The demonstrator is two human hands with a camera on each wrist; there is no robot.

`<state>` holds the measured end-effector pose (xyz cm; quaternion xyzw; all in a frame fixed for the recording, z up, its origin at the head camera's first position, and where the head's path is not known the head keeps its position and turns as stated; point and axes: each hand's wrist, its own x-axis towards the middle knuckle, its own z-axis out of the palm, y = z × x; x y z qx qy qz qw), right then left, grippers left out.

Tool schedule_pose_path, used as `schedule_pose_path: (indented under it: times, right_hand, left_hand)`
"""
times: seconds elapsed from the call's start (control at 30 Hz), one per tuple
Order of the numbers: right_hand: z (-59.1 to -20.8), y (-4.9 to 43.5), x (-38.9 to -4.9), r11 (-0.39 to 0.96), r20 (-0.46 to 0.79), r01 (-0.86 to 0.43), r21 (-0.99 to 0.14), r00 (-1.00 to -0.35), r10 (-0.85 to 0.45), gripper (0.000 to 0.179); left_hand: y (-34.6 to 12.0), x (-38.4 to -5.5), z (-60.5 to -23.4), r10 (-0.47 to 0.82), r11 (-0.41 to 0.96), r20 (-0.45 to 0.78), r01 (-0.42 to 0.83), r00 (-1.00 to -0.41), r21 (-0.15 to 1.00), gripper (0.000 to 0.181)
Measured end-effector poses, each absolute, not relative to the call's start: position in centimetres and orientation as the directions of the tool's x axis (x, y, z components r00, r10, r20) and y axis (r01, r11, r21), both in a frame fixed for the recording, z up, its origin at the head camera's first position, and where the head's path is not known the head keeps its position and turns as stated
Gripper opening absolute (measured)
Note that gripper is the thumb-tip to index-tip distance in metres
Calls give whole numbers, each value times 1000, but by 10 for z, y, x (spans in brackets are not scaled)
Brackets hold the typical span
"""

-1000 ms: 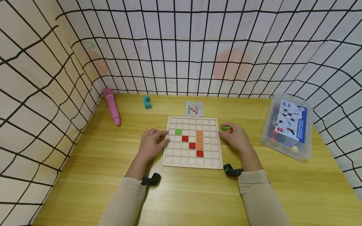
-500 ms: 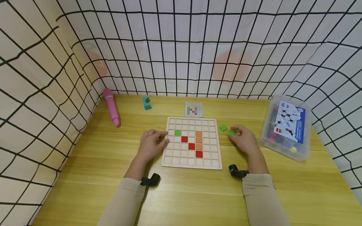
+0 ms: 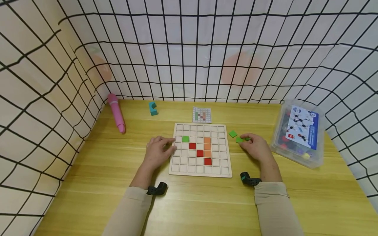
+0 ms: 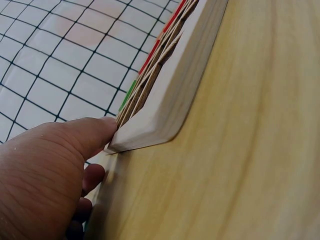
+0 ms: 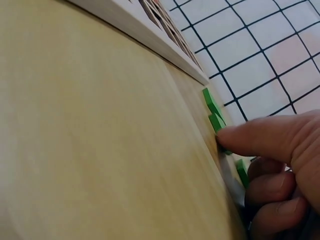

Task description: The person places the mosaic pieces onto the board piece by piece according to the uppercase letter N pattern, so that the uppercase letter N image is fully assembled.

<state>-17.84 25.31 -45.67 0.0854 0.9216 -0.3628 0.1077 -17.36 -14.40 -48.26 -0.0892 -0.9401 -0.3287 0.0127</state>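
A pale wooden grid board (image 3: 217,170) lies on the table with one green tile (image 3: 185,139), several red tiles (image 3: 192,146) and several orange tiles (image 3: 207,147) in its cells. My left hand (image 3: 156,150) rests beside it, thumb and forefinger at its left edge; in the left wrist view the thumb (image 4: 95,132) touches the rim. To the right of the board my right hand (image 3: 257,147) is low over loose green tiles. Its thumb (image 5: 255,137) touches one green tile (image 3: 239,140), and another green tile (image 5: 242,172) is partly hidden by the fingers. A further green tile (image 3: 233,133) lies flat near the board.
A small printed pattern card (image 3: 202,115) lies behind the board. At the back left are a pink microphone-shaped object (image 3: 116,113) and a teal block (image 3: 153,108). A clear plastic box (image 3: 299,132) stands on the right. Black wire mesh (image 3: 200,52) surrounds the table.
My right hand has set a tilted green tile down flat by the board and shifted right, onto other green tiles. The left hand has stayed at the board's edge.
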Motion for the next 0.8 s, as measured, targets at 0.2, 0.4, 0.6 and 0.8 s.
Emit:
schedule_pose_path:
  times: [0.2, 0.4, 0.6, 0.8]
  right_hand:
    - [-457, 256, -178, 735, -272, 223, -640, -961, 55, 48]
    - [-458, 258, -178, 734, -270, 227, -640, -961, 62, 46]
    - [-458, 258, -179, 734, -269, 226, -640, -961, 61, 43]
    - [-459, 258, -178, 739, -262, 214, -639, -964, 53, 42]
  left_hand:
    - [-144, -173, -480, 159, 765, 76, 172, -984, 620, 39]
    - [-143, -172, -479, 156, 768, 67, 163, -986, 619, 40]
    - [-143, -172, -480, 158, 768, 74, 170, -985, 618, 40]
    - [-143, -172, -479, 157, 767, 73, 168, -985, 620, 39]
